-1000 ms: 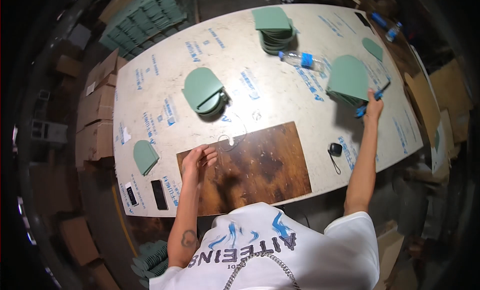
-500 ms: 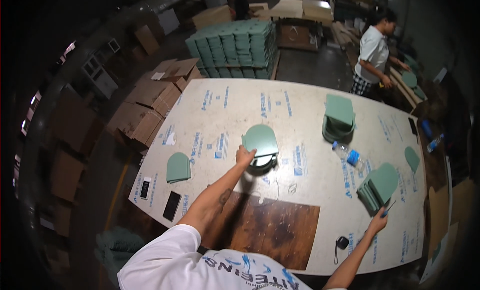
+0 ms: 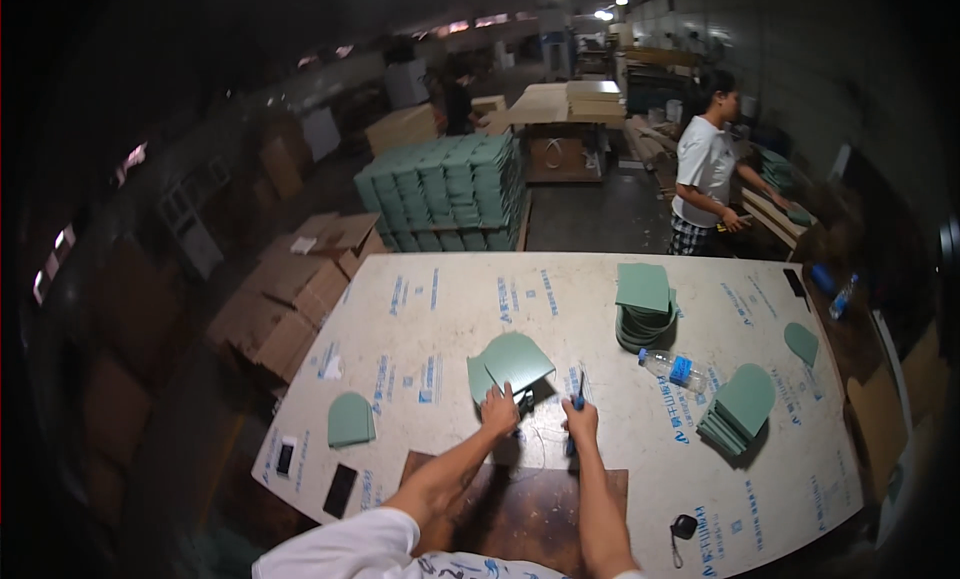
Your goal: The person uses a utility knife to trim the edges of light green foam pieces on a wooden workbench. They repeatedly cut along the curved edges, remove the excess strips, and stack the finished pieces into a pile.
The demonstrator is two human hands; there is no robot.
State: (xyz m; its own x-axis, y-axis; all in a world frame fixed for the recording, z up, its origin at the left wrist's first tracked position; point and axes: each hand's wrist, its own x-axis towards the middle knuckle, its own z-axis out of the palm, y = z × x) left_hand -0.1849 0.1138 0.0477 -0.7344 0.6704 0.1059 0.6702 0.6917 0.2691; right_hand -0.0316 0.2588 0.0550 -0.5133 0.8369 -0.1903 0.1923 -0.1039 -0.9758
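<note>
A green arch-shaped panel lies at the middle of the table, raised on something dark that it mostly hides. At its near edge my left hand is closed, fingers on top of the panel. Just right of it, my right hand is wrapped round a slim blue-handled tool held upright, its dark tip pointing away from me. The tool's exact kind is too small to make out. It stands apart from the panel's right corner.
On the pale printed table board are a tall green panel stack, a water bottle, a leaning green stack, green panels at left, a phone and a small black case. A co-worker stands beyond the far right.
My right hand has come from the right-hand stack to the middle, bringing the tool. The middle panel has turned, and my left hand sits at its near edge. The view has tilted up.
</note>
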